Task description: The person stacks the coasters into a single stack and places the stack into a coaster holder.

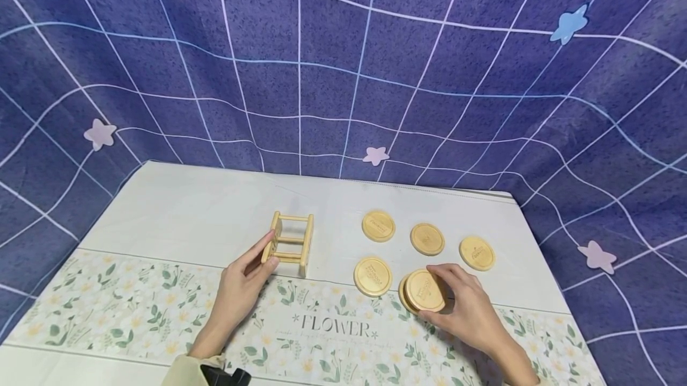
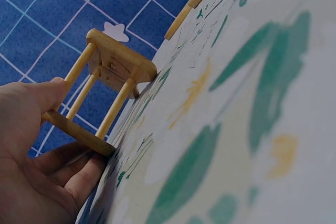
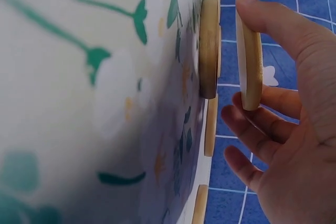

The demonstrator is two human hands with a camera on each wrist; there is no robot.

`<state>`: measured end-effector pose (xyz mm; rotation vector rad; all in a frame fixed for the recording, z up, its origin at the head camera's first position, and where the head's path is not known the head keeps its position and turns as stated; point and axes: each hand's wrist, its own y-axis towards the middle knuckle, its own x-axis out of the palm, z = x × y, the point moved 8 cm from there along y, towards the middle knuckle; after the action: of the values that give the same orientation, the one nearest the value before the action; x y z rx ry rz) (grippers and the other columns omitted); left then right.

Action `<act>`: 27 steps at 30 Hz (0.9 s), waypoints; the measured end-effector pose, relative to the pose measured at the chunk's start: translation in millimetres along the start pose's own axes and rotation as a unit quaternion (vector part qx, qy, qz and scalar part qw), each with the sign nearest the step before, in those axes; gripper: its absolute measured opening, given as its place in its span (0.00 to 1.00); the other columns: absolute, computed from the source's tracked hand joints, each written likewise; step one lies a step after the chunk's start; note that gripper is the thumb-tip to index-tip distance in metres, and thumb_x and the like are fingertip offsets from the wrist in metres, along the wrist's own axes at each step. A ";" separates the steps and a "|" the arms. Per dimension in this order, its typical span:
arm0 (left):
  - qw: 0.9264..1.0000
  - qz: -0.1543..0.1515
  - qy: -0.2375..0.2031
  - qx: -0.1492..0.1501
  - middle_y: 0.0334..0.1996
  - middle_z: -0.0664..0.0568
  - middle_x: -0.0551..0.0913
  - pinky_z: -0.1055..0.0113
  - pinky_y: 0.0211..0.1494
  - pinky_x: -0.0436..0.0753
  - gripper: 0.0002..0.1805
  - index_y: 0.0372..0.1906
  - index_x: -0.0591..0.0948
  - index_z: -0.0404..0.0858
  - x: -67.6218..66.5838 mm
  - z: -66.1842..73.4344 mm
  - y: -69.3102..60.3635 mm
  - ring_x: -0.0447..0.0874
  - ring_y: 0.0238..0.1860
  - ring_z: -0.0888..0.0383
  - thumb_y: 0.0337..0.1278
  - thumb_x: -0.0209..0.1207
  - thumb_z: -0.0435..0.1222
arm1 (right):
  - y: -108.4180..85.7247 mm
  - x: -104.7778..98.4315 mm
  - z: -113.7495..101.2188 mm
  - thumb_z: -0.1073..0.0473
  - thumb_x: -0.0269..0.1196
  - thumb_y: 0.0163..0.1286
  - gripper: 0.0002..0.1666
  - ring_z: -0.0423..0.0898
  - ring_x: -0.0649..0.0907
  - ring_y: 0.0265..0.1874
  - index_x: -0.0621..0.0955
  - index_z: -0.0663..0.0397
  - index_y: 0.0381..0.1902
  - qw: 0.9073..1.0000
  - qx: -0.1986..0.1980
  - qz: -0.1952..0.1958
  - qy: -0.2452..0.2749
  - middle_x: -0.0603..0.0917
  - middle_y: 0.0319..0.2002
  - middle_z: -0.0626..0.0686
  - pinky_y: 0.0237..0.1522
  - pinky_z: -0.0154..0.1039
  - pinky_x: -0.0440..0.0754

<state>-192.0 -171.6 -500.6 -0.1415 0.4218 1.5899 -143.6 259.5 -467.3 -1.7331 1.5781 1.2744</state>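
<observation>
My left hand (image 1: 241, 287) grips the left side of a small wooden coaster rack (image 1: 308, 246), thumb at its near end and fingers along the outside. In the left wrist view the rack (image 2: 121, 59) shows two side panels joined by thin rods, with no coaster between them. My right hand (image 1: 469, 308) pinches a round wooden coaster (image 1: 426, 290) by its edge. Below it, partly covered, another coaster (image 1: 404, 296) lies on the table. The right wrist view shows a gap between the held coaster (image 3: 253, 66) and the lower coaster (image 3: 208, 51).
More round coasters lie flat on the table: one (image 1: 373, 276) left of the right hand, and a back row of three, at left (image 1: 378, 225), middle (image 1: 427, 238) and right (image 1: 477, 253). A flower-print cloth (image 1: 333, 344) covers the front; a blue grid curtain (image 1: 333, 76) hangs behind.
</observation>
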 end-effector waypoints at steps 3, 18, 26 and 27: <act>1.000 0.000 0.001 -0.001 0.81 0.41 0.74 0.83 0.66 0.79 0.32 0.83 0.75 0.51 0.1 0.6 0.0 0.80 0.74 0.42 0.82 0.67 0.42 | 0.5 2.0 1.4 0.44 0.92 0.50 0.52 0.53 0.84 0.55 0.85 0.54 0.70 1.000 -0.002 -0.005 -0.001 0.86 0.61 0.48 0.52 0.56 0.86; 1.000 0.002 0.001 -0.006 0.80 0.39 0.74 0.84 0.65 0.80 0.32 0.83 0.75 0.50 -0.8 0.4 -0.6 0.81 0.73 0.41 0.82 0.67 0.42 | 5.1 7.5 -0.8 0.46 0.91 0.50 0.52 0.53 0.85 0.59 0.84 0.57 0.71 0.999 -0.015 -0.024 -0.016 0.86 0.63 0.50 0.57 0.58 0.87; 1.000 0.001 -0.002 -0.008 0.80 0.37 0.74 0.84 0.65 0.80 0.32 0.84 0.75 0.50 -0.1 0.7 -0.4 0.81 0.73 0.39 0.81 0.67 0.42 | 7.0 10.2 -0.1 0.46 0.91 0.52 0.53 0.52 0.85 0.61 0.83 0.58 0.72 0.999 -0.021 -0.033 -0.011 0.86 0.64 0.50 0.59 0.59 0.86; 1.000 0.001 -0.003 -0.009 0.80 0.37 0.74 0.84 0.65 0.80 0.32 0.84 0.75 0.50 -0.1 0.7 -0.4 0.81 0.73 0.39 0.81 0.67 0.42 | 7.1 10.5 -0.1 0.45 0.91 0.52 0.53 0.52 0.85 0.61 0.83 0.58 0.72 0.999 -0.022 -0.034 -0.013 0.86 0.64 0.50 0.59 0.59 0.86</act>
<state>-191.5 -171.4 -500.0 -0.1504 0.4039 1.5953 -151.3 252.4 -474.6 -1.7745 1.4745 1.3014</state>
